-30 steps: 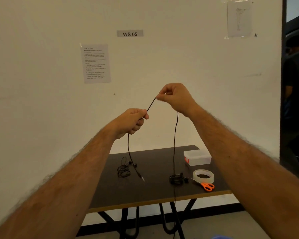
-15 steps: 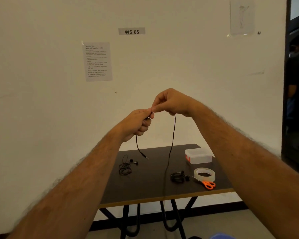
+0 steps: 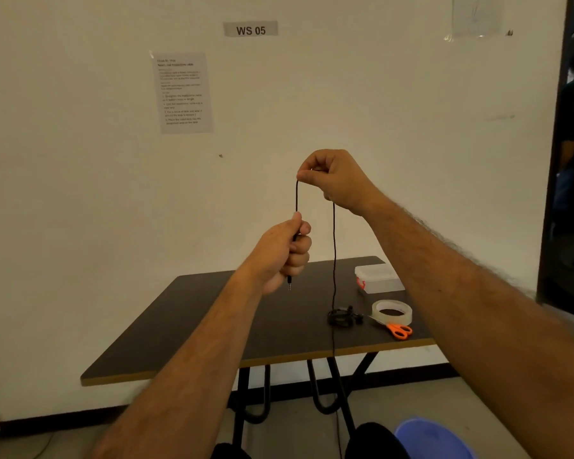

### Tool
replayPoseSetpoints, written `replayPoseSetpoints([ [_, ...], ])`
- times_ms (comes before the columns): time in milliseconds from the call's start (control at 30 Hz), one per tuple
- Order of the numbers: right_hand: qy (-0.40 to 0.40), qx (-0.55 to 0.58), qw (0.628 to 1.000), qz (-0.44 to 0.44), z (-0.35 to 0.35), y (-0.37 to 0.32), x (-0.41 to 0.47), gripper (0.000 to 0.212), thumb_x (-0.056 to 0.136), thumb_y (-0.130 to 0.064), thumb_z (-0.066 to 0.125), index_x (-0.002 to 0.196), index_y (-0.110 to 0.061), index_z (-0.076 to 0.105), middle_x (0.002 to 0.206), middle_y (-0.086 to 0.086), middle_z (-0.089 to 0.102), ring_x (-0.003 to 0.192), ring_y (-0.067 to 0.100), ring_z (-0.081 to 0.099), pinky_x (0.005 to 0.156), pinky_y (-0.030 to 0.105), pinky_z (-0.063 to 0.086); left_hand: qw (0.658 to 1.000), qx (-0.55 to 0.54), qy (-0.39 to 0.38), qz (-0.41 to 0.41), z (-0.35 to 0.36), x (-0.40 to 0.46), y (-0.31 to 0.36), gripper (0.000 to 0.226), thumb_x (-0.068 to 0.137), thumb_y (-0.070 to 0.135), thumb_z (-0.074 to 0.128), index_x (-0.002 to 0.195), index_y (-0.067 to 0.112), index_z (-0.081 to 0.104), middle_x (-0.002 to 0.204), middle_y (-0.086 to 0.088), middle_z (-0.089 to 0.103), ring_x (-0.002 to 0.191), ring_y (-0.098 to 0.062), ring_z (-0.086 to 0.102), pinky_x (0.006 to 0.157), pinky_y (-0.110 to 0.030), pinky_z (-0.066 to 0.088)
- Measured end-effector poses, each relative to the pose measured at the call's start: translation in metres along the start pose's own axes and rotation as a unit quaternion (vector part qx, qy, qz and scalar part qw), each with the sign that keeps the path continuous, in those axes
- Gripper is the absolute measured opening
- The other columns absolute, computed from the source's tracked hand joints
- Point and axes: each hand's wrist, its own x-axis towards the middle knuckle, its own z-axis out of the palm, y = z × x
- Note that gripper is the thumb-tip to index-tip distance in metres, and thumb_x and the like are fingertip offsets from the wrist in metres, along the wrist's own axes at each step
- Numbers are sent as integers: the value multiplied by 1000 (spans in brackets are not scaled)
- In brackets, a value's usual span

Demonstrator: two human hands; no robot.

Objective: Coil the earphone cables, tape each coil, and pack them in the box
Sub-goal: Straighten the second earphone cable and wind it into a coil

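black cable (image 3: pixel 334 246) pinched between left hand (image 3: pixel 284 251), right hand (image 3: pixel 335 178)

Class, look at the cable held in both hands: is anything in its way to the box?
Yes. The box has its lid on, so the cable, pinched by the left hand and right hand, cannot go in. Nothing else visibly blocks it.

Matt dark tabletop (image 3: pixel 212 326) – translucent plastic box (image 3: pixel 378 279), glossy clear tape roll (image 3: pixel 391 312).
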Motion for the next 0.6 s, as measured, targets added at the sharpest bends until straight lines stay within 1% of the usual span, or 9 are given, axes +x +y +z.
replayPoseSetpoints([
  [67,4,24,1000,5,6,6,-5,8,92,-9,66,84,-7,67,47,-16,46,41,2,38,45,12,34,1000,-26,0,-2,4,-6,-8,41,107,42,27,76,20,43,57,7,25,45,-5,16,41,-20,15],
  [133,11,59,998,20,13,13,-11,11,91,-11,67,80,-11,67,55,-5,46,43,4,33,43,22,32,999,-46,-2,-8,9,-11,-15,41,107,42,28,76,20,43,57,7,26,44,-5,17,41,-20,15],
  [167,15,76,997,29,17,17,-15,12,91,-11,66,79,-12,67,57,-2,46,44,7,32,43,24,30,999,-50,-3,-11,13,-13,-19,41,107,42,28,76,20,43,56,7,26,44,-5,18,41,-20,16],
  [300,40,132,988,76,33,33,-31,13,91,-11,67,78,-12,66,50,-10,44,44,9,31,42,24,28,999,-47,-14,-22,25,-18,-27,39,107,41,28,77,20,42,56,7,26,45,-6,16,42,-21,13],
  [400,59,154,980,109,43,44,-45,13,91,-11,67,78,-12,66,51,-8,45,45,10,33,43,23,30,998,-46,-24,-21,30,-24,-33,39,107,41,27,76,21,42,57,7,25,46,-6,15,42,-21,12],
  [433,61,150,979,120,45,46,-52,12,91,-11,67,79,-11,66,53,-7,47,47,10,36,44,24,33,999,-45,-26,-17,31,-27,-34,39,107,41,27,77,21,42,58,7,24,47,-6,14,42,-21,12],
  [500,57,142,978,138,51,49,-68,12,91,-11,67,79,-12,67,60,-7,57,53,7,48,51,21,42,999,-44,-26,0,33,-34,-36,39,107,41,27,77,21,41,59,7,22,49,-8,12,43,-22,11],
  [567,29,166,973,159,60,47,-90,15,93,-7,63,79,-13,65,66,-6,63,57,1,58,57,18,48,998,-45,-21,26,35,-43,-38,39,107,41,26,78,21,42,58,7,22,49,-8,11,43,-23,10],
  [600,12,195,964,180,66,45,-104,17,95,-5,58,80,-12,62,65,-6,64,55,0,60,55,17,50,998,-41,-18,43,35,-48,-39,39,107,41,26,78,20,43,58,7,22,47,-7,12,42,-24,10],
])
